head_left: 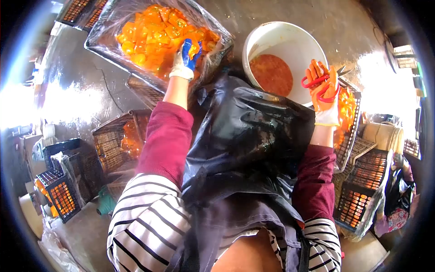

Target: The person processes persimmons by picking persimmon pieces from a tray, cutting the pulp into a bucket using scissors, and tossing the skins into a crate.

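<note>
So the left hand [185, 63], in a blue and white glove, is over the plastic-lined crate [113, 60] to the left of the white bucket [304, 47]. Its fingers look closed on an orange piece [195, 48], right above the big orange heap [152, 34]. The right hand [325, 106], in an orange and white glove, is by the bucket's near right rim with red-handled scissors [312, 82], fingers through or around the loops (can't tell exactly which), blades pointing away to the right. Hands are well apart. There's reddish stuff [272, 75] down in the bucket, and another crate [355, 136] of orange pieces just right of it. Black apron [253, 122] on the near side, more crates [364, 181] and another person [398, 217] farther off to the right.

What I'd worry about: those scissors look kinda loosely held, so a wet glove could let them slide into the bucket or onto the apron. The blades also look parted, so swinging that hand toward the other could nick a glove or finger. The pieces look slick, so a soft grip might drop one outside the crate lining, and snagging that thin plastic with a blade tip could rip it. Bumping the bucket rim with a wrist could slosh the red stuff too, imo.
</note>
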Demonstrator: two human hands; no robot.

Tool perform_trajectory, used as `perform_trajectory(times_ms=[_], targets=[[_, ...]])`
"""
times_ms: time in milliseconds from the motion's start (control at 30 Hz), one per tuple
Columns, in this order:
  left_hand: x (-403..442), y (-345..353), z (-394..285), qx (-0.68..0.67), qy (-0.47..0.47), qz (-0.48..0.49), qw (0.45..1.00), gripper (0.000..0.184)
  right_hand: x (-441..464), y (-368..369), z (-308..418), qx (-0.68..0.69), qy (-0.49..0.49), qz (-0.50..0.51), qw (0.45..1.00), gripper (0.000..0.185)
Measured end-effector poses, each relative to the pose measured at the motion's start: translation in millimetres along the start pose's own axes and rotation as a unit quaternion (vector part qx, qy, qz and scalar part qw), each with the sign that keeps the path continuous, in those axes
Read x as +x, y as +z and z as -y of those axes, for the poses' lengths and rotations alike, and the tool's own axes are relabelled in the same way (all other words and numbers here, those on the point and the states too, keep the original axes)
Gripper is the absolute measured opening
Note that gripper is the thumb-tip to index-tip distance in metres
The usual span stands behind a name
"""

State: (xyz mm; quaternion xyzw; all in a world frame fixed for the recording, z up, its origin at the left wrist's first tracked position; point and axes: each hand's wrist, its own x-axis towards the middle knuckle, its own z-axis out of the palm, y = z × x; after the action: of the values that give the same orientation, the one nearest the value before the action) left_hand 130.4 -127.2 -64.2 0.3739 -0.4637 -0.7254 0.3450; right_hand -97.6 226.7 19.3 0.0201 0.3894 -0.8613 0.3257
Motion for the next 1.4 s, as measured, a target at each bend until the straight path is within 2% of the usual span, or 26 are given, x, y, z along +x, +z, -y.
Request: perform_trajectory(times_ms=[33, 67, 100, 133, 167, 200, 267, 333, 367, 433, 500, 567, 667, 733, 767, 900, 933, 1033, 1100, 1133, 1200, 1233, 1267, 1333, 1367, 1400], targets=[[-6, 5, -10, 0.159, 0.094, 0.010, 0.983, 0.046, -2, 3, -2, -0.015, -0.001, 0.007, 1.000, 0.044], [-5, 4, -16, 0.366, 0.240, 0.050, 0.898, 0.044, -4, 6, -3, -0.031, -0.003, 0.014, 0.999, 0.044], [-3, 2, -19, 0.530, 0.394, 0.024, 0.751, 0.042, -5, 12, -5, -0.083, -0.017, -0.003, 0.996, 0.044], [-3, 27, -27, 0.315, 0.230, 0.080, 0.917, 0.037, -3, 10, -5, -0.123, -0.009, 0.025, 0.992, 0.044], [-5, 52, -34, 0.046, 0.073, 0.047, 0.995, 0.033, 1, 4, -7, -0.165, -0.003, 0.050, 0.985, 0.045], [3, 70, -36, -0.173, -0.064, 0.057, 0.981, 0.031, 5, -3, -9, -0.207, 0.001, 0.074, 0.976, 0.045], [5, 108, -21, -0.198, 0.001, 0.095, 0.976, 0.029, -4, 7, -21, -0.223, -0.001, 0.048, 0.974, 0.045], [-3, 144, -4, -0.233, 0.006, 0.097, 0.968, 0.028, -11, 16, -29, -0.206, 0.032, 0.014, 0.978, 0.044], [-7, 157, 5, -0.254, -0.022, 0.105, 0.961, 0.028, -14, 21, -31, -0.179, 0.066, -0.008, 0.982, 0.042], [-28, 177, 12, -0.329, -0.091, 0.133, 0.930, 0.029, -2, 6, -43, -0.336, 0.054, 0.066, 0.938, 0.034], [-34, 185, 19, -0.283, -0.109, 0.177, 0.936, 0.037, 18, -19, -57, -0.487, 0.008, 0.119, 0.865, 0.031], [-38, 188, 20, -0.221, -0.097, 0.227, 0.944, 0.043, 20, -29, -61, -0.558, -0.021, 0.134, 0.819, 0.033], [-27, 188, 27, -0.059, -0.052, 0.275, 0.958, 0.049, 10, -6, -47, -0.582, -0.051, 0.130, 0.801, 0.035], [-36, 194, 20, 0.019, -0.016, 0.296, 0.955, 0.052, 0, 16, -33, -0.637, -0.104, 0.137, 0.752, 0.029], [-37, 197, 18, 0.000, -0.014, 0.352, 0.936, 0.054, 1, 13, -36, -0.625, -0.071, 0.134, 0.766, 0.029], [-54, 202, -2, -0.034, -0.070, 0.393, 0.916, 0.057, 0, 10, -39, -0.566, 0.049, 0.111, 0.815, 0.030], [-52, 202, 1, -0.065, -0.077, 0.387, 0.917, 0.055, -3, 14, -36, -0.550, 0.075, 0.102, 0.826, 0.029], [-40, 201, 17, -0.131, -0.104, 0.362, 0.917, 0.051, -14, 30, -28, -0.592, 0.074, 0.081, 0.798, 0.031], [-36, 199, 22, -0.141, -0.133, 0.340, 0.920, 0.048, -15, 35, -22, -0.549, 0.111, 0.048, 0.827, 0.032], [-63, 205, -5, -0.051, -0.137, 0.324, 0.935, 0.044, -14, 37, -20, -0.526, 0.128, 0.032, 0.840, 0.032], [-69, 205, 0, 0.084, -0.066, 0.331, 0.938, 0.043, 19, -10, -49, -0.567, -0.037, 0.059, 0.821, 0.034], [-70, 202, -5, 0.242, -0.005, 0.349, 0.905, 0.043, 22, -10, -54, -0.581, -0.119, 0.070, 0.802, 0.035], [-62, 201, 3, 0.345, 0.065, 0.376, 0.857, 0.042, 21, -15, -53, -0.608, -0.115, 0.057, 0.783, 0.034], [-46, 199, 20, 0.529, 0.199, 0.409, 0.716, 0.041, -8, 25, -34, -0.661, -0.106, 0.032, 0.742, 0.033], [-45, 197, 20, 0.570, 0.239, 0.413, 0.669, 0.040, -6, 21, -35, -0.654, -0.096, 0.026, 0.750, 0.031], [-51, 199, 16, 0.522, 0.176, 0.396, 0.734, 0.040, 0, 12, -37, -0.648, -0.087, 0.019, 0.757, 0.029]])
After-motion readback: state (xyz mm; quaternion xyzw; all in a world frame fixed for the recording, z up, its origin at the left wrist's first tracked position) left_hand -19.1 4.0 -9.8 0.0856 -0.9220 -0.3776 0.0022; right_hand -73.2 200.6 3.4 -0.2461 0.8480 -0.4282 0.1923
